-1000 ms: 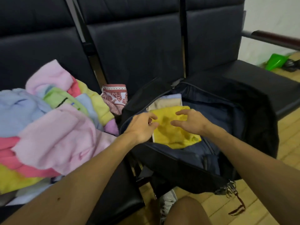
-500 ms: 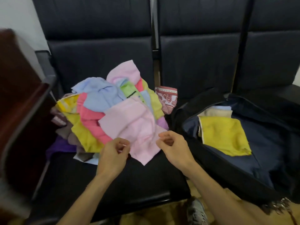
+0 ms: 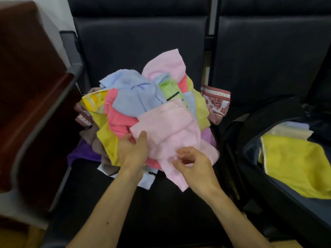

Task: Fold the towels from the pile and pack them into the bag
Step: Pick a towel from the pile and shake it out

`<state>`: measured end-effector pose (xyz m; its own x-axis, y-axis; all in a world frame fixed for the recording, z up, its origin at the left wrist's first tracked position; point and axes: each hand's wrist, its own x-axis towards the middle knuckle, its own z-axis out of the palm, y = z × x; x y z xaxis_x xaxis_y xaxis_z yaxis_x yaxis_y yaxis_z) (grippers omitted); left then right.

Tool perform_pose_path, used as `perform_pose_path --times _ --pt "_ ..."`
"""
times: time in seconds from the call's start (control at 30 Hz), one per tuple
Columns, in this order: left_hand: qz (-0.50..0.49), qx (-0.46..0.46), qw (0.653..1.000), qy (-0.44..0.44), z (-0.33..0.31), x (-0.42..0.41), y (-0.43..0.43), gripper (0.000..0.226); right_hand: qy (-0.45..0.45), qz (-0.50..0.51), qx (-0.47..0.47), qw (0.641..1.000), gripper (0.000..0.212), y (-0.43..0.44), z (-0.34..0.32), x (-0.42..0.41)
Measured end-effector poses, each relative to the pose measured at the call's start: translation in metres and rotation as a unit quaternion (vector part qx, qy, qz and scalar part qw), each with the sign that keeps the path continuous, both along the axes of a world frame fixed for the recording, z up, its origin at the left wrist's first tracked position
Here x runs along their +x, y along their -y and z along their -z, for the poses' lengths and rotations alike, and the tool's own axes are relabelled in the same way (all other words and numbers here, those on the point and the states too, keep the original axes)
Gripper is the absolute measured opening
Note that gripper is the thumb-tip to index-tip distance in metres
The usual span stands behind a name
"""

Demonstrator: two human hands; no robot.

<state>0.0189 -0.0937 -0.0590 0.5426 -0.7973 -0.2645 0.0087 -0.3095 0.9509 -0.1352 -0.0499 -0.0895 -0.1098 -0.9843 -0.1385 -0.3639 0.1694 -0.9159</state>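
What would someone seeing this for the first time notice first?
A bright heap of towels fills the dark seat at centre, its pink towel on top gripped at one edge by the left hand, the right hand curled over its near edge. At the right, an open dark bag already holds a folded yellow towel.

Public waiting area or hall, judging by the seating: a row of linked black padded seats with tall panelled backrests stands against a plain white wall. A reddish-brown wooden armrest on a grey frame closes the row at its left end. Pale wood flooring shows below the seat fronts. A pile of towels and an open dark bag occupy neighbouring seat cushions.
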Motion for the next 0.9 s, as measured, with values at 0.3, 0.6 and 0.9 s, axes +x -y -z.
perform_pose_path --times 0.3,0.6,0.9 --pt "0.079 -0.123 0.989 0.034 -0.019 -0.007 -0.014 0.008 0.001 -0.009 -0.034 0.999 0.024 -0.012 -0.015 -0.004" --pt "0.205 -0.19 0.96 -0.007 -0.048 -0.003 -0.046 0.027 0.045 -0.01 -0.11 0.993 0.051 -0.009 -0.043 -0.028" --pt "0.307 -0.164 0.932 -0.099 -0.069 0.012 -0.062 0.029 0.132 -0.204 -0.044 0.969 0.02 -0.021 -0.072 -0.011"
